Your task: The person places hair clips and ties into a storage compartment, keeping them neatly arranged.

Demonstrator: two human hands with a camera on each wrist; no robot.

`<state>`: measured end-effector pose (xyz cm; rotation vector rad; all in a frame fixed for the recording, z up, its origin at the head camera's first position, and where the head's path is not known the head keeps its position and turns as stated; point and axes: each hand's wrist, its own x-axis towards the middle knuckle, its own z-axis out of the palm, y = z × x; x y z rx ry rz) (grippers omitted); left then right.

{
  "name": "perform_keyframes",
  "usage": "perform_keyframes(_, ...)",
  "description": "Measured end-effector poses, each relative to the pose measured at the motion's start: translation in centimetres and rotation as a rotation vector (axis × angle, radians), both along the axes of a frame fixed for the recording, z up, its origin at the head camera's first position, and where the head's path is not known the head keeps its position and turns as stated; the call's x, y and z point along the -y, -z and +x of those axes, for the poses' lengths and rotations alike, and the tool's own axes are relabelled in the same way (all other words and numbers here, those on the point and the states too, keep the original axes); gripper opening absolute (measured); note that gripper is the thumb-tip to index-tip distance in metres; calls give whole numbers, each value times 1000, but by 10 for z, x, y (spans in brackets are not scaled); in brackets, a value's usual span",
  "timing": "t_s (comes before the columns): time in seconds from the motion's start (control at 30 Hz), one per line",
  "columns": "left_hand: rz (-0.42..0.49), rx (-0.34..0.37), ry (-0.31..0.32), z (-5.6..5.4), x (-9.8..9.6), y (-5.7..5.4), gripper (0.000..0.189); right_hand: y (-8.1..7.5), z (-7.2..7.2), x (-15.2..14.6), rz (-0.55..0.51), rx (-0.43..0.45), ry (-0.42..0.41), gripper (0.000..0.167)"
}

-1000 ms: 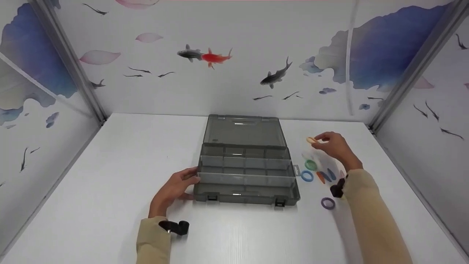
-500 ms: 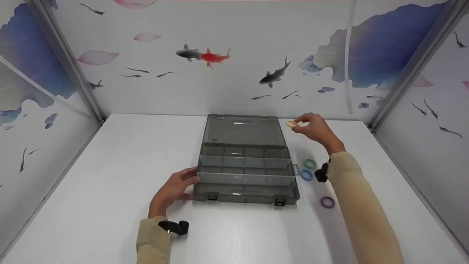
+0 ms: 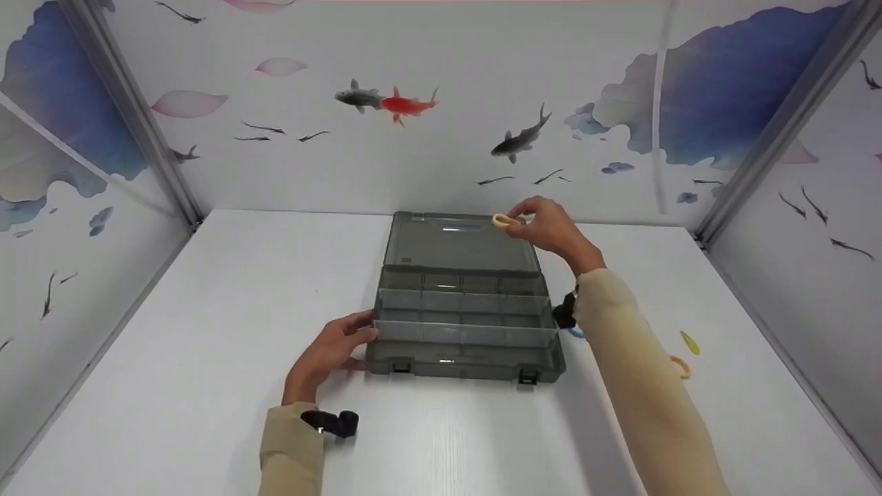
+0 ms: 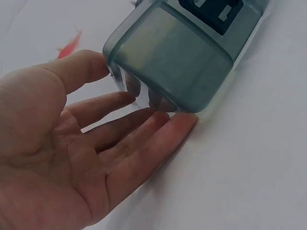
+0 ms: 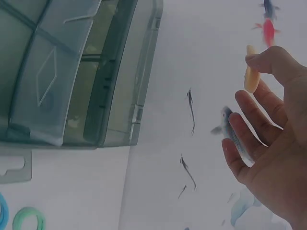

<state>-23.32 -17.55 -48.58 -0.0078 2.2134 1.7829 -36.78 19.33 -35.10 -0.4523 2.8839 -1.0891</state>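
The right hand (image 3: 555,226) pinches a pale-orange ring (image 5: 253,79) toward the table's (image 3: 227,296) far edge; compartments (image 3: 475,351) lie nearer, leftward; left hand (image 3: 334,350), fingers (image 4: 144,167) spread, touches the box (image 3: 462,373).

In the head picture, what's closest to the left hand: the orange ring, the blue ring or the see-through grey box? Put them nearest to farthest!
From the left hand:
1. See-through grey box: its left side touches the hand.
2. Blue ring: by the box's right side, mostly covered.
3. Orange ring: farthest right.
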Motion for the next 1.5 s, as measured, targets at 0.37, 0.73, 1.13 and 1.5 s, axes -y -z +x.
perform_keyframes(0.37,15,-4,13,1,2,-1,58,4,2,54,-62,2,-62,31)
perform_keyframes(0.73,41,17,5,0,2,2,60,30,10,110,-79,1,-137,32)
perform_keyframes(1.13,43,6,5,-1,2,3,59,59,17,154,10,84,-150,33)
perform_keyframes(1.5,38,2,22,0,4,3,60,77,18,170,67,117,-158,35)
